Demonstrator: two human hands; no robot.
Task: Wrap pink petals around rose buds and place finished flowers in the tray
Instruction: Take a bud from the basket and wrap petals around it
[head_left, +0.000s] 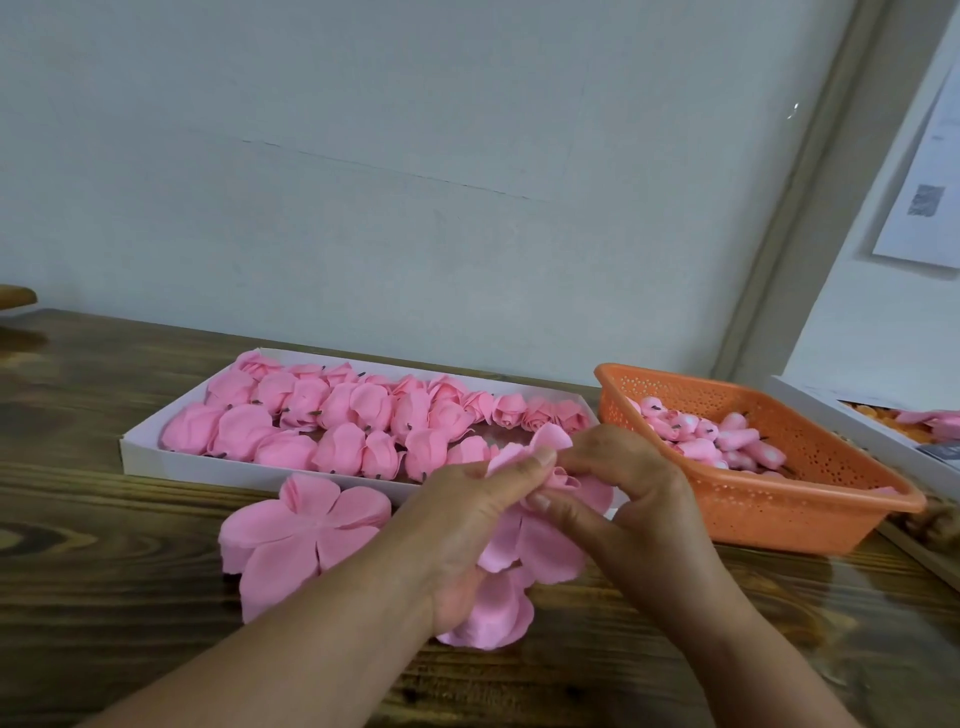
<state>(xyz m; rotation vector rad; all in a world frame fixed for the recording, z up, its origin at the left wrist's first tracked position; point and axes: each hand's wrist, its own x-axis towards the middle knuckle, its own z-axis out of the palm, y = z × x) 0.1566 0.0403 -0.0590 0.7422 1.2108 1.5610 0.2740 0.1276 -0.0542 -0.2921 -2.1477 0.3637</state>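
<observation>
A single wide-angle view comes from a camera worn on the person's head, facing forward and tilted down over the wooden counter (104, 467). It sits close, so both forearms enter from the bottom edge and the white tray (156, 451) lies across the middle. Beyond the tray a pale wall fills the upper half. Right of the tray stands an orange basket (810, 512), and straight lines bow and lean toward the frame's right edge.

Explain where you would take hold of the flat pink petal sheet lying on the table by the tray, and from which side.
Pinch one outer lobe of the petal sheet, coming from its free near-left side. It lies flat on the table, so only a thin edge can be lifted; the left hand crowds its right.
</observation>
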